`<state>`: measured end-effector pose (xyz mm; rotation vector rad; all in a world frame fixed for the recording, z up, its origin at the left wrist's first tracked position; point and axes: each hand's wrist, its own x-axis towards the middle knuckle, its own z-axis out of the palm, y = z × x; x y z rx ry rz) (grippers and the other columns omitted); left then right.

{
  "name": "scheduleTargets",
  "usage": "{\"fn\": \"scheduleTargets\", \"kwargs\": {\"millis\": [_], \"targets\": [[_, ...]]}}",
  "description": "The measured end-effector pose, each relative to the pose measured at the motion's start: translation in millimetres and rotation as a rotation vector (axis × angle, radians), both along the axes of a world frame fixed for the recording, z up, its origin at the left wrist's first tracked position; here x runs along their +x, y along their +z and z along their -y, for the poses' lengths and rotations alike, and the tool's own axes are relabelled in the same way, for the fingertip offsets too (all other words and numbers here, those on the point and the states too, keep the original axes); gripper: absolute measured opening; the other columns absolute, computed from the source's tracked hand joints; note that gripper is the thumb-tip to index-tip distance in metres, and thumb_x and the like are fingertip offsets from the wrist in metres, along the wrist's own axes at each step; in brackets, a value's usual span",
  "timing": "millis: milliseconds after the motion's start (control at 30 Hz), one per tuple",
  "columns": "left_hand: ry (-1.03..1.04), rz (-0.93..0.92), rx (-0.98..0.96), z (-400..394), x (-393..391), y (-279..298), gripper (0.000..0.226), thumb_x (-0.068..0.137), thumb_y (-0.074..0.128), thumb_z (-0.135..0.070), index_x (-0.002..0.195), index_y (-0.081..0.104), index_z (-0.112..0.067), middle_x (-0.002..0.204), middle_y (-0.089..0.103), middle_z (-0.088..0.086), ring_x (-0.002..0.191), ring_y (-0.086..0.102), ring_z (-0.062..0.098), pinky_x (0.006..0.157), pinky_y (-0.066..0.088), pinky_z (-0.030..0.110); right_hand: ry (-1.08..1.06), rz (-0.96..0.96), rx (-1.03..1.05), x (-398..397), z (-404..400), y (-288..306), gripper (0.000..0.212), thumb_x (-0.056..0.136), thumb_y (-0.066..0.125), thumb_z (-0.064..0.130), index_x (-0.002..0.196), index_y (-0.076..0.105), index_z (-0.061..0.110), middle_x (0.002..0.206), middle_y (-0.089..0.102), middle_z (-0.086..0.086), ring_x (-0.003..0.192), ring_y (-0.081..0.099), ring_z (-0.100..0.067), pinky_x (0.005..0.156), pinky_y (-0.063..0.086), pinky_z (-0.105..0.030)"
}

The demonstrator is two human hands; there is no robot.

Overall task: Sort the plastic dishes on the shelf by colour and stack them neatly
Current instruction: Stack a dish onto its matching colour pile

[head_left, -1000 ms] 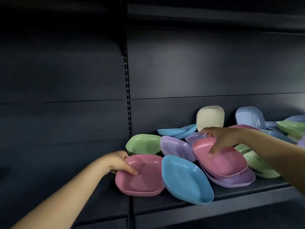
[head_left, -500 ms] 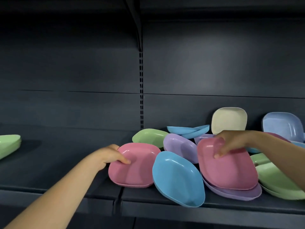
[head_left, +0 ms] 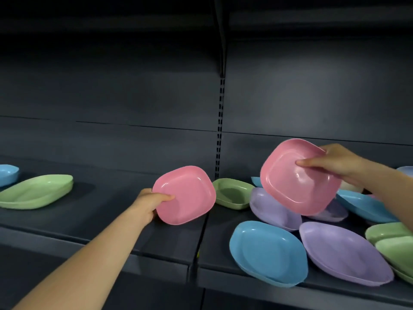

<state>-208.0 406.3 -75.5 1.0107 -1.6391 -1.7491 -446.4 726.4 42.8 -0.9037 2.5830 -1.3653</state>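
Dishes lie on a dark shelf (head_left: 143,240), most in a loose heap on its right bay, and two pink ones are in hand. The left hand (head_left: 148,203) pinches the left pink dish (head_left: 184,194) at its near rim, thumb on the inside and fingers curled beneath, with the dish tilted toward the camera and its lower edge at or just above the left bay. That reads as a grip meant to steady it as the base of a pink stack. The right hand (head_left: 333,162) grips the right pink dish (head_left: 299,176) by its upper right rim, thumb across the inner face, and holds it lifted clear above the heap with its hollow turned to the camera. It looks free to be carried left onto its match. Counted, as far as can be seen: two pink dishes. Purple dishes number three, one at the front (head_left: 344,253), one behind the blue (head_left: 273,206) and one partly hidden under the lifted pink. Blue dishes number at least three: a front one (head_left: 268,252), one at right (head_left: 366,204) and one at the far left edge (head_left: 7,174), with slivers of more behind. Green shows as a single dish by the upright (head_left: 232,193), a neat pile at far left (head_left: 35,191) and some at the right edge (head_left: 393,240). How many the pile holds cannot be told.
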Motion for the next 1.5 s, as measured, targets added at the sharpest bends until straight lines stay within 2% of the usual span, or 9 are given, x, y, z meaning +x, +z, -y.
{"fn": "scheduleTargets", "kwargs": {"millis": [133,300,467,733,900,1100,1200,1300,1500], "targets": [[0.088,-0.098,0.013,30.4,30.9,6.7,0.038,0.074,0.073,0.006,0.109,0.060,0.005,0.107,0.064,0.018,0.098,0.061,0.034,0.082,0.050,0.039,0.021,0.045,-0.167,41.3,57.0,5.9,0.020,0.074,0.079,0.018,0.089,0.072,0.008,0.079,0.070,-0.011,0.068,0.062,-0.026,0.065,0.049,-0.033],[0.151,-0.022,-0.084,89.4,88.8,14.6,0.024,0.071,0.077,-0.002,0.081,0.056,-0.006,0.089,0.062,0.012,0.090,0.059,0.032,0.074,0.048,0.037,0.068,0.174,-0.290,108.7,149.4,-3.8,0.026,0.074,0.079,0.021,0.093,0.068,0.007,0.084,0.069,-0.010,0.073,0.065,-0.026,0.067,0.053,-0.034],[0.060,0.172,-0.161,159.1,140.4,6.5,0.039,0.070,0.079,-0.006,0.103,0.060,0.001,0.101,0.065,0.017,0.095,0.061,0.032,0.079,0.049,0.036,-0.006,0.381,-0.399,175.0,240.1,-53.3,0.049,0.069,0.083,0.025,0.106,0.061,0.001,0.100,0.068,-0.013,0.090,0.065,-0.032,0.078,0.056,-0.044],[-0.169,0.253,-0.227,214.6,143.7,-9.1,0.039,0.070,0.081,-0.013,0.102,0.064,-0.002,0.101,0.068,0.012,0.095,0.063,0.027,0.077,0.047,0.030,-0.304,0.615,-0.635,235.8,307.6,-127.5,0.047,0.075,0.079,0.022,0.109,0.056,0.000,0.106,0.062,-0.012,0.098,0.058,-0.030,0.084,0.046,-0.037],[-0.230,0.148,-0.297,219.7,132.8,-19.4,0.024,0.074,0.077,-0.015,0.096,0.070,-0.008,0.096,0.072,0.007,0.090,0.066,0.024,0.075,0.049,0.031,-0.418,0.589,-0.670,242.3,312.1,-139.2,0.039,0.076,0.078,0.021,0.104,0.056,0.005,0.104,0.061,-0.012,0.099,0.057,-0.031,0.092,0.047,-0.041],[-0.244,-0.075,-0.222,229.7,133.7,-29.3,0.017,0.082,0.071,-0.027,0.091,0.071,-0.013,0.092,0.073,0.004,0.089,0.066,0.021,0.078,0.049,0.031,-0.477,0.505,-0.658,250.6,320.7,-140.5,0.032,0.077,0.078,0.017,0.101,0.058,0.008,0.098,0.062,-0.010,0.094,0.057,-0.030,0.087,0.047,-0.037],[-0.242,-0.117,-0.203,228.8,135.0,-28.4,0.021,0.087,0.064,-0.037,0.087,0.067,-0.017,0.084,0.065,-0.009,0.076,0.056,0.007,0.067,0.042,0.019,-0.511,0.451,-0.643,254.1,323.9,-139.6,0.033,0.077,0.077,0.018,0.103,0.060,0.007,0.099,0.062,-0.011,0.093,0.056,-0.029,0.085,0.045,-0.035],[-0.278,-0.137,-0.222,232.0,133.5,-32.1,0.024,0.086,0.061,-0.046,0.086,0.053,-0.022,0.084,0.049,-0.005,0.075,0.042,0.012,0.064,0.031,0.023,-0.504,0.413,-0.567,258.3,327.9,-135.8,0.036,0.078,0.077,0.015,0.108,0.062,0.002,0.098,0.061,-0.011,0.092,0.055,-0.028,0.081,0.042,-0.034],[-0.311,-0.178,-0.162,235.2,130.5,-31.5,0.027,0.087,0.058,-0.049,0.075,0.039,-0.034,0.079,0.037,-0.013,0.065,0.031,0.001,0.059,0.023,0.021,-0.433,0.276,-0.338,262.0,356.9,-129.1,0.028,0.075,0.075,0.009,0.100,0.066,0.001,0.091,0.067,-0.012,0.085,0.063,-0.030,0.073,0.049,-0.033]]}}
